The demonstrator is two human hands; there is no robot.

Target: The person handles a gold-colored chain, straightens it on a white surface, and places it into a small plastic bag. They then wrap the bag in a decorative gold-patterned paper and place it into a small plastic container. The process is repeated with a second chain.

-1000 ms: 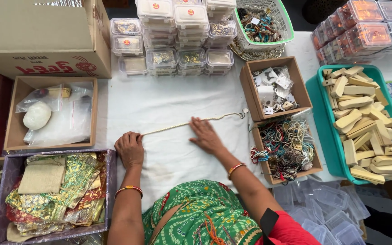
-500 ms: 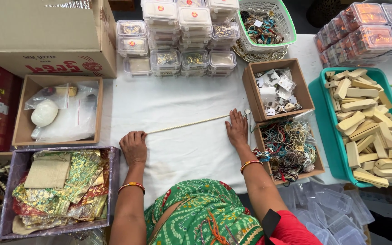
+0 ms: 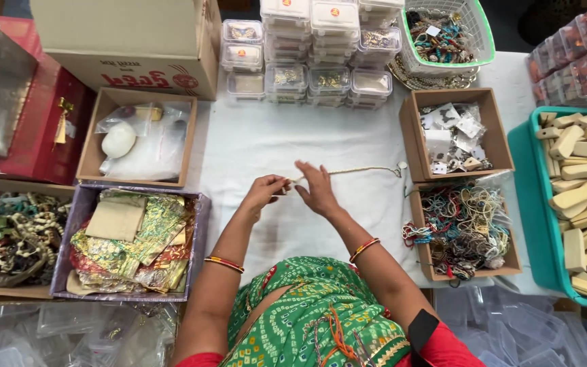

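Necklace chain (image 3: 348, 170), thin and pale gold, lies across the white cloth (image 3: 259, 146) in the middle of the frame, and I see both hands meeting at its near end. My left hand (image 3: 264, 192) has its fingertips pinched narrow on that end, just left of centre. My right hand (image 3: 317, 190) sits right beside it, touching the same strand, its fingers loosely spread and bent rather than clenched; I cannot tell whether they truly grip the chain or only rest on it. From the hands the chain runs right, almost straight, to a small clasp near the brown box of packets (image 3: 458, 136) at centre right. Below that box is another cardboard box full of tangled coloured bead strings (image 3: 467, 228). At the far right a teal tray (image 3: 526, 217) holds pale wooden pieces. Stacked clear plastic cases (image 3: 307, 75) stand along the upper centre. At lower left a purple box (image 3: 198, 234) holds shiny green-and-gold pouches, with a box of plastic bags above it.
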